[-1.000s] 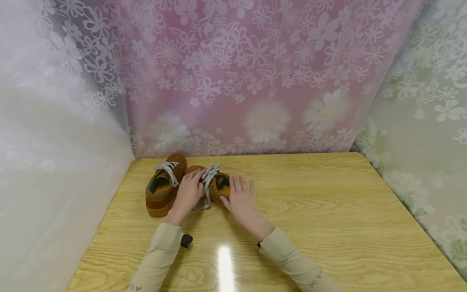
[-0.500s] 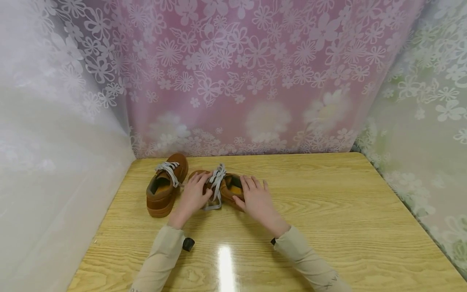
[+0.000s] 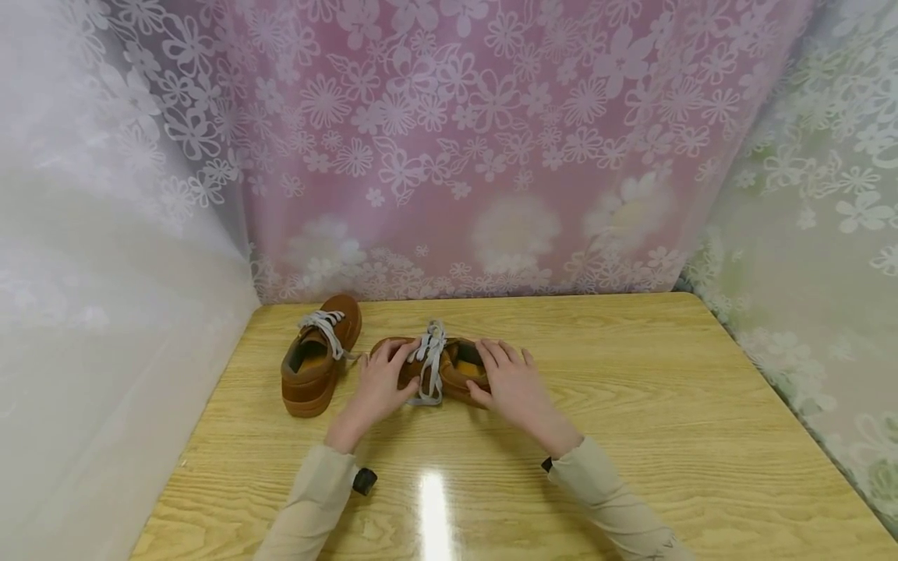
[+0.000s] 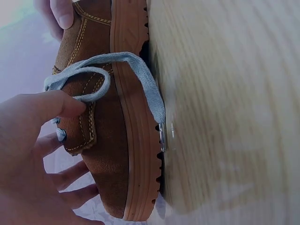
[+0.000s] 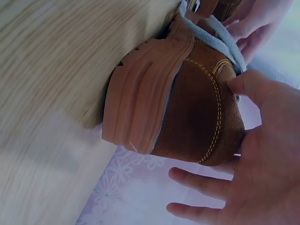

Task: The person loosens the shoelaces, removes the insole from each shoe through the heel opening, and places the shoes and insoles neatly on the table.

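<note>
A brown lace-up shoe (image 3: 457,380) with grey laces (image 3: 435,360) lies sideways on the table, its toe to the left and heel to the right. My left hand (image 3: 375,389) grips its front part, the thumb on the near side by the laces and the fingers across to the far side. At the heel, my right hand (image 3: 521,393) holds the collar between thumb and fingers; two of its fingers stick out past the heel in the right wrist view. In the left wrist view one lace end hangs down over the sole (image 4: 136,159). The matching shoe (image 3: 309,389) stands to the left, toe pointing away.
The wooden table (image 3: 631,389) has its back edge against a pink flowered curtain (image 3: 491,156). Pale sheets hang on the left (image 3: 105,351) and right sides. Bare wood stretches out to the right of the shoes.
Both hands have moved right, and the held shoe has slid right with them, away from the other shoe. It has also turned to lie more nearly sideways. The other shoe stays put.
</note>
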{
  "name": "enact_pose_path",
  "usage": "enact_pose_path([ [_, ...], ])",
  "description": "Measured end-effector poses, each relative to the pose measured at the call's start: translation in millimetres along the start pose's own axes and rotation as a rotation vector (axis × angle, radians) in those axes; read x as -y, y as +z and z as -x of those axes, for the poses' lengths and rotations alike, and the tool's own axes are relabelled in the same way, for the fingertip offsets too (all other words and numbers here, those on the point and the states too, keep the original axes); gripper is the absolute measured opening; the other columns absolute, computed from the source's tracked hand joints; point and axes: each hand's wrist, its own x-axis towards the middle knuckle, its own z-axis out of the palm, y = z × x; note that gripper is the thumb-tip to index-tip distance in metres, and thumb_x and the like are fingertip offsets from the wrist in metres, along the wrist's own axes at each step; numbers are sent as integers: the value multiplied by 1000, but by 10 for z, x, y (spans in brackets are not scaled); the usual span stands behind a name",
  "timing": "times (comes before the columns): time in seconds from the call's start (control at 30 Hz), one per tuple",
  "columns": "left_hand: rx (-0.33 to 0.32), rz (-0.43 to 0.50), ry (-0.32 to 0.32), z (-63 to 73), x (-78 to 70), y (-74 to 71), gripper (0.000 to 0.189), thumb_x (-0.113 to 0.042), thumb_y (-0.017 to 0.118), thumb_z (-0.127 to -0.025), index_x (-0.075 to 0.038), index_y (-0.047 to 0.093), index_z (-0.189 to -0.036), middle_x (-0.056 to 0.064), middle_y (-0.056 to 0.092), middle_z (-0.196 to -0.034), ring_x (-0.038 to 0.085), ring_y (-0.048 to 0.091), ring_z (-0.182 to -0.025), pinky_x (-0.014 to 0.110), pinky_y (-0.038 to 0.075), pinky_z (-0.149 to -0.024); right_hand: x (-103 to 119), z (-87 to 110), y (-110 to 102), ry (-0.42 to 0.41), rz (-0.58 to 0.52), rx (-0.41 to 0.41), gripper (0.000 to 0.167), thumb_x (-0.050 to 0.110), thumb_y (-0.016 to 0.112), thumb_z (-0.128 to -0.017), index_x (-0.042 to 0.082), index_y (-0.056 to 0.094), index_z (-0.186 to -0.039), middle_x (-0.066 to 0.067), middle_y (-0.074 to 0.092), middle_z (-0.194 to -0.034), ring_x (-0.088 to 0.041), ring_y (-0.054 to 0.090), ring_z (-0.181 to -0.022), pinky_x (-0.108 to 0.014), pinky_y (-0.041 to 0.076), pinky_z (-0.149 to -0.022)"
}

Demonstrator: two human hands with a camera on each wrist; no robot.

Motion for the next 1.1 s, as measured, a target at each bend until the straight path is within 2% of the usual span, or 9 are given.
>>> enact_pose_path([
  [0.13,-40,-5,34,42,-51,48,59,-21,72,-95,-17,49,-150,19,48,-139,46,48,-129,75,29,-106,-33,36,-22,4,-17,39,71,49,58,-101,5,42,-154,-12,45,-155,-37,45,-139,-61,37,-111],
  [0.27,-86,-23,53,89,-114,102,60,-21,72,-96,-15,49,-150,22,48,-138,47,48,-128,71,34,-104,-8,46,-30,15,-4,57,80,61,50,-101,4,39,-156,-16,43,-156,-38,41,-143,-62,34,-112],
  [0.4,-128,-78,46,153,-213,144,59,-21,74,-95,-13,51,-149,22,50,-136,47,49,-126,71,36,-102,85,26,-11,33,60,35,91,71,45,-94,4,39,-156,-16,45,-155,-38,38,-145,-63,33,-113],
  [0.5,-132,-90,38,189,-277,148,60,-23,76,-94,-13,52,-147,22,52,-133,47,50,-124,72,35,-102,139,23,28,27,85,-26,91,70,48,-93,3,42,-154,-15,48,-153,-37,38,-146,-63,31,-114],
  [0.6,-107,-59,23,172,-263,121,58,-29,76,-94,-15,53,-146,20,53,-131,48,51,-123,73,33,-103,143,26,86,12,87,-93,91,67,54,-92,1,43,-153,-16,50,-151,-36,40,-145,-62,30,-115],
  [0.7,-60,-15,5,103,-177,61,57,-36,72,-95,-17,54,-146,19,54,-132,46,51,-124,72,32,-105,122,23,138,-12,95,-150,87,63,57,-92,1,44,-152,-16,52,-150,-34,43,-143,-61,31,-115],
  [0.8,10,22,12,22,-69,0,61,-40,67,-97,-17,50,-150,20,51,-142,46,47,-131,69,31,-109,104,19,170,-32,104,-175,82,60,57,-95,3,43,-153,-15,52,-150,-33,45,-141,-60,32,-114],
  [0.97,116,32,62,-51,42,-8,66,-43,63,-99,-14,43,-156,19,48,-150,43,44,-138,63,32,-113,88,17,180,-24,59,-140,78,56,57,-98,4,42,-154,-15,50,-151,-34,45,-141,-62,32,-114],
  [1.1,120,24,52,-54,21,46,66,-47,61,-100,-15,44,-155,17,52,-147,41,47,-136,60,34,-112,50,20,173,9,15,-81,78,57,55,-99,6,40,-155,-13,47,-154,-34,43,-142,-63,29,-115],
])
